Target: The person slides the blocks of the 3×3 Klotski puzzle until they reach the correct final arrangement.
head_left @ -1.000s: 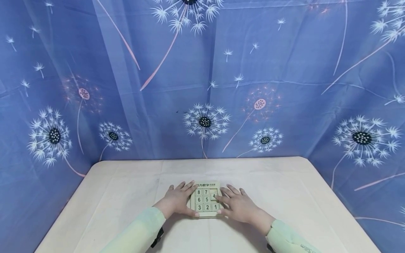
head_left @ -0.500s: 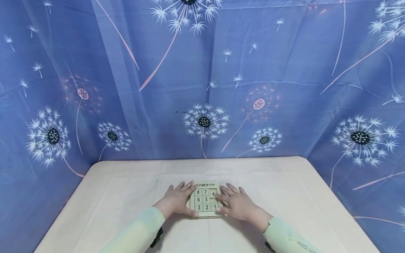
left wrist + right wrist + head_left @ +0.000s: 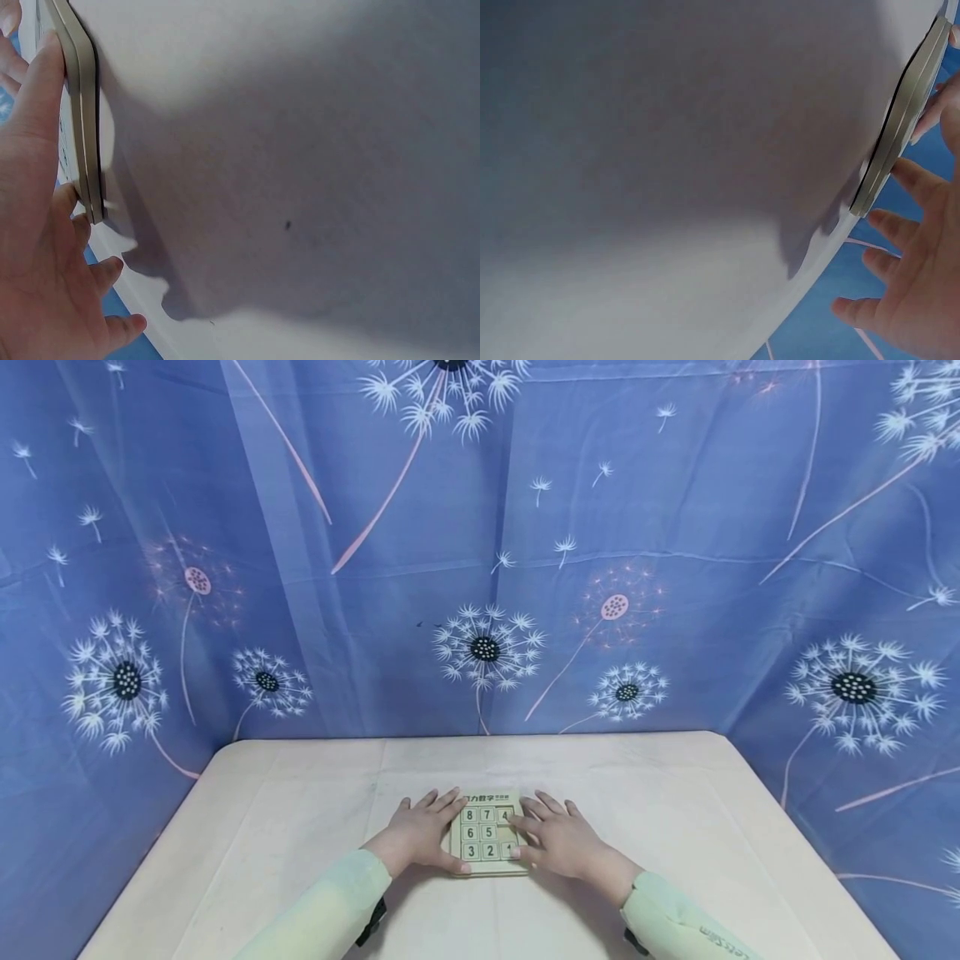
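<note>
A wooden number slide puzzle (image 3: 491, 868) lies on the table, its printed heading at the far side. Spread along its left side, my left hand (image 3: 420, 837) rests the thumb on the near left corner and a finger on the far left corner. My right hand (image 3: 566, 842) reaches in from the right. One fingertip touches the 4 tile (image 3: 504, 815) in the top right slot, and the thumb covers part of the 1 tile (image 3: 507, 851). Between these two tiles is a vacant slot. Both wrist views show the puzzle's layered edge (image 3: 87, 112) with the outer fingers spread.
The puzzle sits on a pale cloth-covered table (image 3: 315, 793). Behind the table and at both sides hangs a blue curtain (image 3: 390, 635) with dandelion prints. Light green sleeves (image 3: 330, 902) cover the forearms, with a black band under each.
The 4 tile has slid away from me into the top right slot, opening a gap above the 1 tile. My right fingertip has moved with it; my left hand stays put.
</note>
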`<state>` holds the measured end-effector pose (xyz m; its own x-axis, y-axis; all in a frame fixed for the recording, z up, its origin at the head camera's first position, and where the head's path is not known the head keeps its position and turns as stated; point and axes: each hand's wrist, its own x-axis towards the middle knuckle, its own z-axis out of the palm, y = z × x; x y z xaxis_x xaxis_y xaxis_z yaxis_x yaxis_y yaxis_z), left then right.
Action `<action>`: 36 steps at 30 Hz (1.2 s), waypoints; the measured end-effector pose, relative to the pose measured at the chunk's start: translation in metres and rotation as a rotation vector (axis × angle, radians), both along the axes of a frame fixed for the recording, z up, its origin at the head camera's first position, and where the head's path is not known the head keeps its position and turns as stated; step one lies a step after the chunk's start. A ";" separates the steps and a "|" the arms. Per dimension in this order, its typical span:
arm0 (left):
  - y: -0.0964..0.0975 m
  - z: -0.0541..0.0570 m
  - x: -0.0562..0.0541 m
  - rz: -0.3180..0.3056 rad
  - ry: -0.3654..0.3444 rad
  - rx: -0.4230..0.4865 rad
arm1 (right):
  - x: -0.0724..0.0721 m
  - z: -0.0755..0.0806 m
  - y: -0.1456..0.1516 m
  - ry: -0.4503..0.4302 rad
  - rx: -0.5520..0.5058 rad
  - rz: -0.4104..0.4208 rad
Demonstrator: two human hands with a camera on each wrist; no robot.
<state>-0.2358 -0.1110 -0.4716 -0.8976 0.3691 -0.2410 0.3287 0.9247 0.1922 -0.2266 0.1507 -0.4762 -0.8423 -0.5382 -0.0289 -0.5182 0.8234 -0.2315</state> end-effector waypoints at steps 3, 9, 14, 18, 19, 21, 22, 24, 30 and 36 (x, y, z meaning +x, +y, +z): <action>0.000 0.001 0.000 0.000 -0.001 -0.001 | -0.002 0.000 -0.001 0.004 0.000 -0.003; 0.000 0.000 0.000 0.000 0.007 -0.004 | -0.003 0.000 -0.001 0.006 -0.006 0.003; 0.000 -0.001 0.000 -0.001 0.008 0.001 | -0.003 0.001 0.000 0.003 -0.011 0.007; 0.000 0.000 0.000 -0.002 0.010 -0.003 | -0.002 0.001 0.000 0.003 -0.023 0.008; 0.000 0.000 0.000 -0.001 0.010 -0.004 | -0.002 0.001 0.000 0.002 -0.024 0.008; 0.000 0.001 0.001 0.001 0.008 -0.007 | -0.003 0.000 0.000 -0.001 -0.020 0.006; 0.001 0.001 0.001 0.002 0.007 -0.010 | -0.003 0.000 -0.001 -0.003 -0.019 0.005; 0.001 0.002 0.001 0.004 0.006 -0.017 | -0.003 0.000 -0.001 -0.007 -0.014 0.005; 0.002 0.004 0.002 0.002 0.003 -0.018 | -0.003 0.001 0.001 -0.024 -0.016 0.003; 0.002 0.002 0.001 -0.007 0.009 -0.024 | 0.007 0.005 0.008 -0.010 -0.040 0.025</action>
<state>-0.2348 -0.1093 -0.4691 -0.8973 0.3695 -0.2415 0.3366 0.9267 0.1672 -0.2199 0.1592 -0.4714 -0.8281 -0.5604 -0.0154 -0.5363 0.7998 -0.2696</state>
